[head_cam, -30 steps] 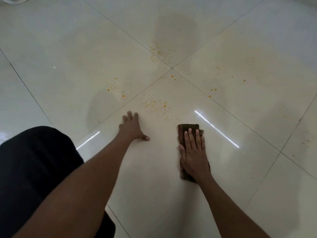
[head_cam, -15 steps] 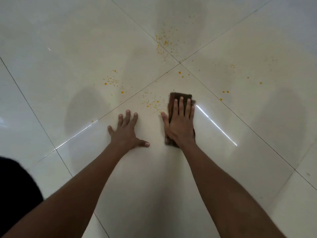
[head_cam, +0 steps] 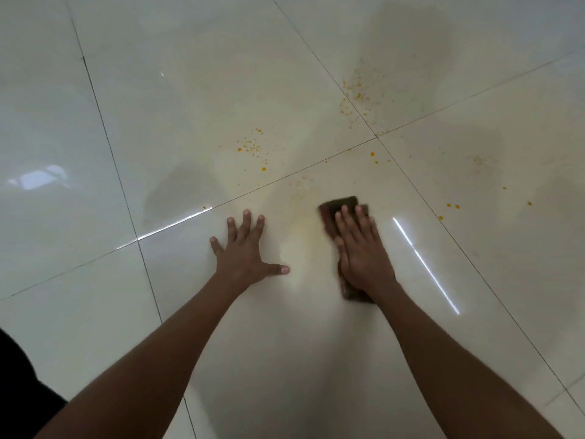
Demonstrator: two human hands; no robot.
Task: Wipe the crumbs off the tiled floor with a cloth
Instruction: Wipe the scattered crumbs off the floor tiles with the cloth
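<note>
My right hand (head_cam: 362,251) lies flat with straight fingers on a dark brown folded cloth (head_cam: 342,205), pressing it onto the glossy cream tiled floor (head_cam: 285,343). The cloth's far end and its near corner show beyond the hand. My left hand (head_cam: 245,251) is spread flat on the tile to the left, holding nothing. Orange crumbs (head_cam: 253,147) lie scattered beyond the left hand, more crumbs (head_cam: 356,96) sit near the grout crossing, and a few crumbs (head_cam: 452,206) lie right of the cloth. A faint yellowish smear (head_cam: 304,229) lies between my hands.
Dark grout lines (head_cam: 376,137) cross just beyond the cloth. A bright light reflection streak (head_cam: 424,264) runs along the tile right of my right hand. Dark clothing (head_cam: 19,391) fills the lower left corner.
The right hand pushed the cloth forward through the crumb patch near the hands, then drew it back a little; that patch is now a yellowish smear. The left hand stayed planted.
</note>
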